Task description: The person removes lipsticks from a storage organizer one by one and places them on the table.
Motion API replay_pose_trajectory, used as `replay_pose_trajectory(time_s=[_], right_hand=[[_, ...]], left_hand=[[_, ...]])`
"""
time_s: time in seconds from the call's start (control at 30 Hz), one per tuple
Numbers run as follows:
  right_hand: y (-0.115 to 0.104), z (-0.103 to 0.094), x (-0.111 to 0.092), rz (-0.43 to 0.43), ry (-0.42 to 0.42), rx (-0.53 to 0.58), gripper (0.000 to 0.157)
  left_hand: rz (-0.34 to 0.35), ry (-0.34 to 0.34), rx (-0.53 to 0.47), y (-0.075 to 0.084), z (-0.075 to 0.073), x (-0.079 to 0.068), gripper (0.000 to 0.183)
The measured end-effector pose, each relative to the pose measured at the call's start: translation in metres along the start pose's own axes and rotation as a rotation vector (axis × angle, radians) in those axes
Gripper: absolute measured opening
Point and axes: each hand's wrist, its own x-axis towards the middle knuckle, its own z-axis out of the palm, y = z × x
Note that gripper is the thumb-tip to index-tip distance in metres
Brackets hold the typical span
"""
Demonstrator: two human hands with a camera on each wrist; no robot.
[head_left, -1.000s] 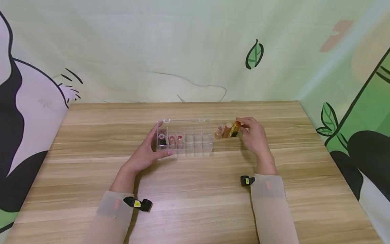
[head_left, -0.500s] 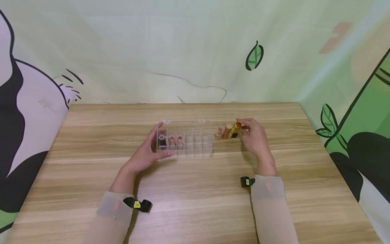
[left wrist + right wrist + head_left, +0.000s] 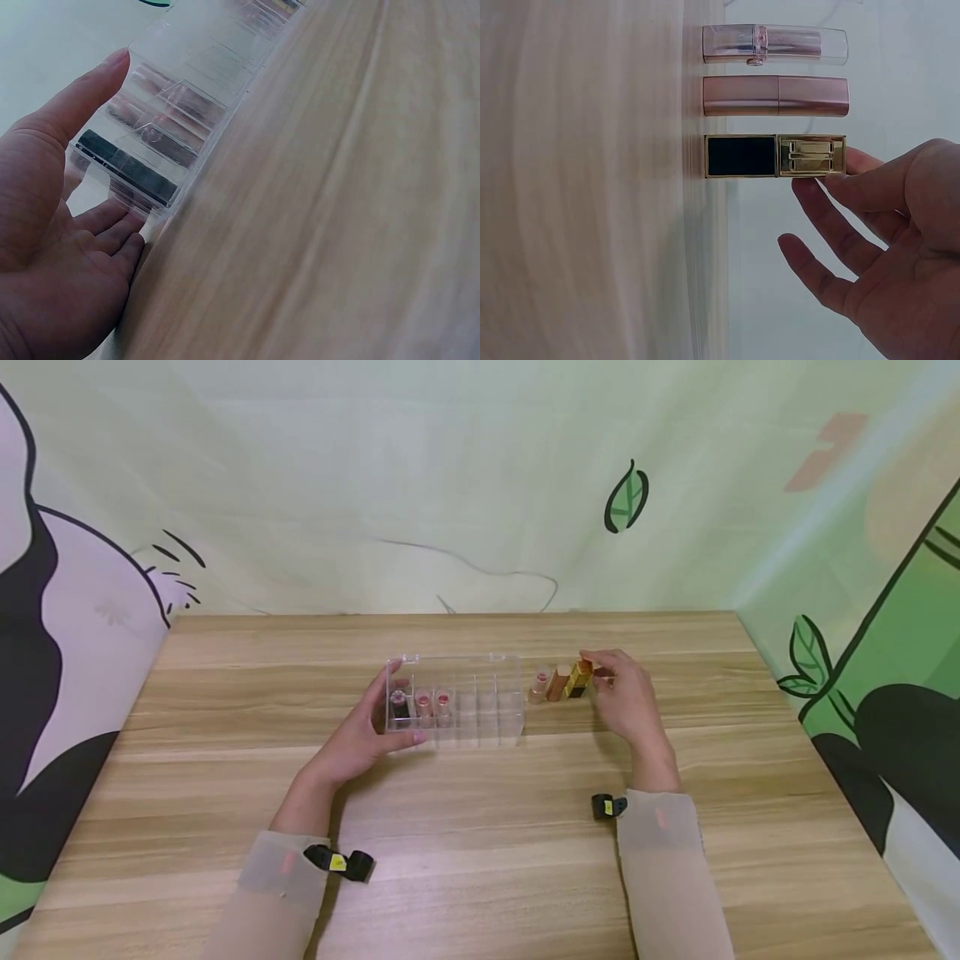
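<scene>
My left hand (image 3: 360, 745) grips the left end of a clear lipstick organizer (image 3: 508, 720), thumb along its front and fingers round the back. Inside, at the left, stand a dark lipstick (image 3: 400, 706) and two pinkish clear-capped lipsticks, while the compartments to their right hold nothing. My right hand (image 3: 626, 697) pinches the gold upper part of a gold and black lipstick (image 3: 741, 156) between thumb and fingers. The lipstick is upright, its base at the tabletop in the right wrist view. The left wrist view shows the dark lipstick (image 3: 127, 166) through the organizer wall.
Beside the gold lipstick stand a rose-pink lipstick (image 3: 776, 96) and a clear-capped pink one (image 3: 775, 43), in a row right of the organizer. A wooden table (image 3: 480, 843) lies beneath, and a printed cloth backdrop (image 3: 480, 485) hangs behind its far edge.
</scene>
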Motion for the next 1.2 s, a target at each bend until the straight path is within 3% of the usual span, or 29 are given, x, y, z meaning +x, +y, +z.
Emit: replay_pose_trajectory(time_s=[0.4, 0.77, 1.2], right_hand=[[-0.006, -0.003, -0.002, -0.012, 0.029, 0.010, 0.045], [-0.033, -0.006, -0.008, -0.121, 0.110, 0.016, 0.045], [-0.053, 0.000, -0.014, -0.192, 0.111, 0.029, 0.042]], left_hand=[[0.004, 0.001, 0.005, -0.001, 0.000, 0.001, 0.111], [-0.004, 0.003, 0.005, -0.001, 0.000, 0.000, 0.112], [0.003, 0.000, 0.002, 0.001, 0.000, 0.000, 0.111]])
